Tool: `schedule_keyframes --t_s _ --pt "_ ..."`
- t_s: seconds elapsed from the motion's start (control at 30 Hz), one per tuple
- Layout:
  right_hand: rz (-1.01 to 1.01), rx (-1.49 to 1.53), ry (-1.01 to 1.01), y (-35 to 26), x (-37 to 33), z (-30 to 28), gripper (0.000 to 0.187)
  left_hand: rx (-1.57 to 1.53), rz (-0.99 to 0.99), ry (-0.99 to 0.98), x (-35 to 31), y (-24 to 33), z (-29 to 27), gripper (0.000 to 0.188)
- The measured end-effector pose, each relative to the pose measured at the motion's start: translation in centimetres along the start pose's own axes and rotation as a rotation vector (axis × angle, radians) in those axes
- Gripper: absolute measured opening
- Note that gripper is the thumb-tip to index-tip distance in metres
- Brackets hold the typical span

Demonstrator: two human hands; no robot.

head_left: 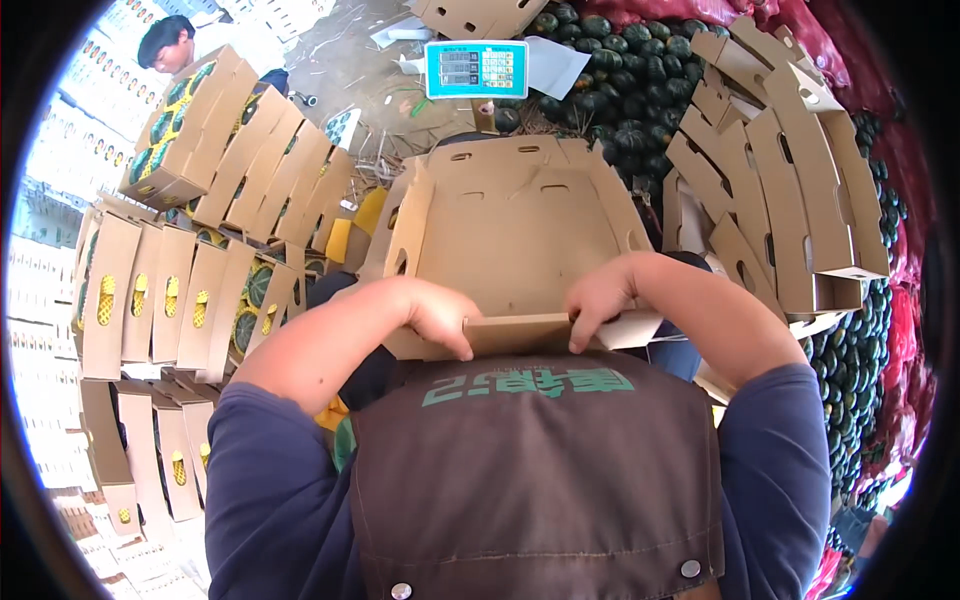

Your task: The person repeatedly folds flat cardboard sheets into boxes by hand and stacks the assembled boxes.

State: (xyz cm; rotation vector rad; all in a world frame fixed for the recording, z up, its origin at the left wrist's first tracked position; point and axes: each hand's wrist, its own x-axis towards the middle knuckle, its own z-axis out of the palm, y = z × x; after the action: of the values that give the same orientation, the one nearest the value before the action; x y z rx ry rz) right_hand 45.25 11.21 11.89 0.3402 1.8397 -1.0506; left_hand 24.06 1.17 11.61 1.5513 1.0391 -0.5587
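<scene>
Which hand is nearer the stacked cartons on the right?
Right. The right hand grips the near wall of the open carton, left of the stacked cartons; the left hand holds the same wall, farther left.

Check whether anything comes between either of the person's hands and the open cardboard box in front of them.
Nothing visible does: the left hand and right hand both touch the open cardboard box directly at its near edge. The turquoise keypad display stands beyond its far end and the stacked cartons stand off to the left.
</scene>
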Motion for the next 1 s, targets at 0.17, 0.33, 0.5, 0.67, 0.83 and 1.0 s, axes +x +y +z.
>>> schedule_keyframes --t_s 0.17,0.33,0.5,0.67,0.83,1.0 --pt "-0.976 0.358 1.210 -0.3 -9.4 -2.3 0.031 -0.060 0.070 0.412 -6.9 -0.8 0.5 0.041" --pt "-0.764 1.405 1.618 9.3 -5.8 -2.1 0.040 -0.928 1.231 0.817 -7.2 -1.8 0.9 0.044" --pt "-1.576 1.731 1.004 5.1 1.6 -3.1 0.061 -0.931 1.116 1.263 -1.5 -7.7 2.4 0.065" --pt "-1.596 1.453 1.238 6.8 -5.4 -3.5 0.048 -1.383 0.611 1.300 -0.7 -9.6 0.2 0.057" --pt "-1.270 0.770 1.513 10.2 -6.9 -3.9 0.022 -1.081 0.827 1.727 -7.6 -11.1 -3.1 0.049" --pt "-0.591 0.361 1.482 6.6 -8.3 2.2 0.038 -0.185 0.276 1.044 -10.5 -5.1 0.0 0.023"
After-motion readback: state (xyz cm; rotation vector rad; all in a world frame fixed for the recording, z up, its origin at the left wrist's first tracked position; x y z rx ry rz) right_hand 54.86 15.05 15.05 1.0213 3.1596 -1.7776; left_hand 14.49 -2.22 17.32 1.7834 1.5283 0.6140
